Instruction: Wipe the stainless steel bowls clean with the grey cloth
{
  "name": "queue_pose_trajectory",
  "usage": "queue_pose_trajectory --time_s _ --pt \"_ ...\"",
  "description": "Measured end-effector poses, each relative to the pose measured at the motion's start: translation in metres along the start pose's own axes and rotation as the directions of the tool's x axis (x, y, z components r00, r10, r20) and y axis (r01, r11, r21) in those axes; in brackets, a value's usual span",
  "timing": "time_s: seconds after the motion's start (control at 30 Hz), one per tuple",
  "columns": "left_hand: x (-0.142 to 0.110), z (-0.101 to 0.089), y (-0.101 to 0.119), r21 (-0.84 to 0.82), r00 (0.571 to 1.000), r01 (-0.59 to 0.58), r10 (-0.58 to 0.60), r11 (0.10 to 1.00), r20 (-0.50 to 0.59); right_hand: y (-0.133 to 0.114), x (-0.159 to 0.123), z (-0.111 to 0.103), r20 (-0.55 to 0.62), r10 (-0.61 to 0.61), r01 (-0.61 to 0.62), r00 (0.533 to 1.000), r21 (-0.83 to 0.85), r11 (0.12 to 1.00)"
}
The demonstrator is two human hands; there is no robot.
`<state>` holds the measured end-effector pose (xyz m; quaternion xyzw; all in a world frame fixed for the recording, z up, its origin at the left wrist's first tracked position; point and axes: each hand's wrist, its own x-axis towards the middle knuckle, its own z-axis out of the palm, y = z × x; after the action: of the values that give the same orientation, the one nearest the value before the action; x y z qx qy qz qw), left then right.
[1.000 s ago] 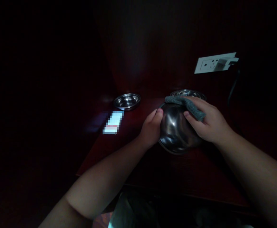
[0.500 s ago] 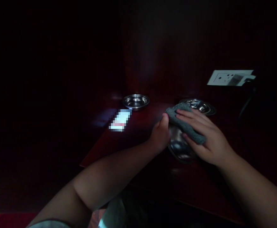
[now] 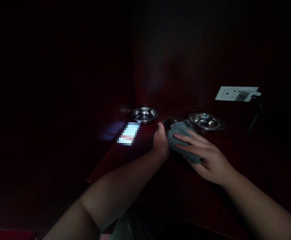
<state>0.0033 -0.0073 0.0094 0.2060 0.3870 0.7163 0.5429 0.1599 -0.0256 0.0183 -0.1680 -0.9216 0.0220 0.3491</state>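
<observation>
My left hand (image 3: 161,141) grips the side of a shiny metal bowl (image 3: 169,123), its thumb along the near edge and its other fingers out of sight. Most of the bowl is covered by a folded grey-green cloth (image 3: 182,140). My right hand (image 3: 207,156) presses this cloth against the bowl, with fingers spread over it and the thumb low at its edge. Just beyond my hands, more metal bowls (image 3: 205,121), apparently stacked, rest on the dark red table. Another metal bowl (image 3: 145,115) sits farther left.
A lit phone (image 3: 129,134) with a blurred screen lies on the table (image 3: 105,170), left of my hands. On the back wall is a white socket plate (image 3: 226,93) with a plug (image 3: 244,95) and a dark cable (image 3: 254,121). The surroundings are very dark.
The held bowl has been tilted, so its rounded underside no longer shows. My right hand has slid the cloth down and left across it. The camera view has shifted too.
</observation>
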Motion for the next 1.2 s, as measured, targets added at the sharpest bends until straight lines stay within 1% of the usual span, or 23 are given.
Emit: queue_pose_trajectory --time_s 0.1,0.23,0.37,0.63,0.83,0.97,1.1,1.2 --pt "0.007 0.0 0.002 -0.011 0.996 -0.044 0.044 0.999 -0.073 0.003 0.0 0.0 -0.011 0.007 -0.006 1.0 0.019 1.0" --pt "0.018 -0.001 0.002 -0.045 0.987 -0.095 0.088 0.994 -0.138 0.005 -0.002 0.0 -0.047 0.039 -0.037 0.998 0.039 0.999" --pt "0.026 -0.002 0.001 -0.05 0.977 -0.118 0.107 0.992 -0.184 0.007 -0.003 0.001 -0.091 0.082 -0.077 0.992 0.056 0.995" --pt "0.034 -0.005 0.002 -0.042 0.953 -0.155 0.138 0.987 -0.269 0.013 -0.004 0.004 -0.181 0.146 -0.129 0.973 0.107 0.986" --pt "0.035 -0.006 0.004 -0.102 0.962 -0.16 0.132 0.982 -0.237 0.017 -0.004 0.007 -0.227 0.229 -0.194 0.947 0.165 0.967" --pt "0.032 -0.005 0.008 -0.078 0.96 -0.166 0.143 0.983 -0.242 0.019 -0.004 0.008 -0.23 0.281 -0.242 0.932 0.184 0.953" --pt "0.033 -0.009 0.007 -0.044 0.966 -0.184 0.172 0.982 -0.194 0.023 -0.006 0.011 -0.228 0.32 -0.281 0.92 0.189 0.941" --pt "0.035 -0.012 0.004 -0.013 0.966 -0.223 0.22 0.975 -0.136 0.027 -0.008 0.014 -0.246 0.369 -0.332 0.896 0.18 0.926"
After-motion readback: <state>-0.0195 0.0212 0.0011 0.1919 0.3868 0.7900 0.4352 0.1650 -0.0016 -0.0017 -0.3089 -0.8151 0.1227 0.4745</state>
